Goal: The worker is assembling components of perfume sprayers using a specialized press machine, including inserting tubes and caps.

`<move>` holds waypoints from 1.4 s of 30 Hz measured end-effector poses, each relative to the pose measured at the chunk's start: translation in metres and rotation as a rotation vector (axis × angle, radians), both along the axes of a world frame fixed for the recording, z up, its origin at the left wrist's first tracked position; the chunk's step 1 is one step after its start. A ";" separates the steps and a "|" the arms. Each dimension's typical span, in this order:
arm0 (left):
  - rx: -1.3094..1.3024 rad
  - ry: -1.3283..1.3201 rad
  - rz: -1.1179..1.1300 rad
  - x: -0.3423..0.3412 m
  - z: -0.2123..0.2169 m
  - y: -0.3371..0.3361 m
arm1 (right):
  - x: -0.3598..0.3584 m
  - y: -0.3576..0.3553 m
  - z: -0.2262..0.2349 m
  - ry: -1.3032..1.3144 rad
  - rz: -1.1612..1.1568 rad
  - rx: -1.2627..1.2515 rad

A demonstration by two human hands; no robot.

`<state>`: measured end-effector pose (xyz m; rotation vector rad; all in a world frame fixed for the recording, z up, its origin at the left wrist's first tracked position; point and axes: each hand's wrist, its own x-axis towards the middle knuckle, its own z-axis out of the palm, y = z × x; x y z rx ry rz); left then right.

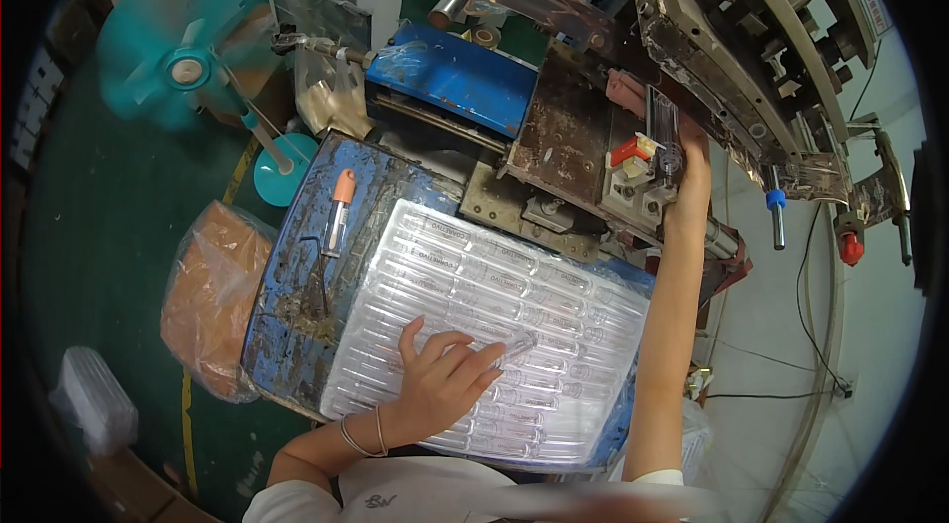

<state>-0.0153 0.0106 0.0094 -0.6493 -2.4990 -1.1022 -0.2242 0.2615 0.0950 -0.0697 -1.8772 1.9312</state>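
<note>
Left hand (442, 377) low-center of frame, fingers (465, 357) spread a bit, pinching a clear tube (516, 346) at the tips; tube sticks out right of the fingertips, over the clear plastic tray (554, 291) of tubes. Right hand (689, 177) up at center-right, reaching into the machine (633, 167), fingers closed around another clear tube (670, 159) w/ thumb side hidden. Orange-handled tool (338, 215) left of tray.
</note>
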 end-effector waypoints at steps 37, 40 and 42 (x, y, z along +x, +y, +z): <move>-0.111 0.078 -0.537 0.067 -0.045 0.126 | 0.254 0.096 0.004 -0.280 -0.253 0.316; -0.167 0.126 -0.443 0.063 -0.046 0.128 | 0.297 0.102 -0.006 -0.313 -0.144 0.368; -0.197 0.127 -0.447 0.060 -0.045 0.131 | 0.320 0.098 -0.012 -0.467 -0.087 0.521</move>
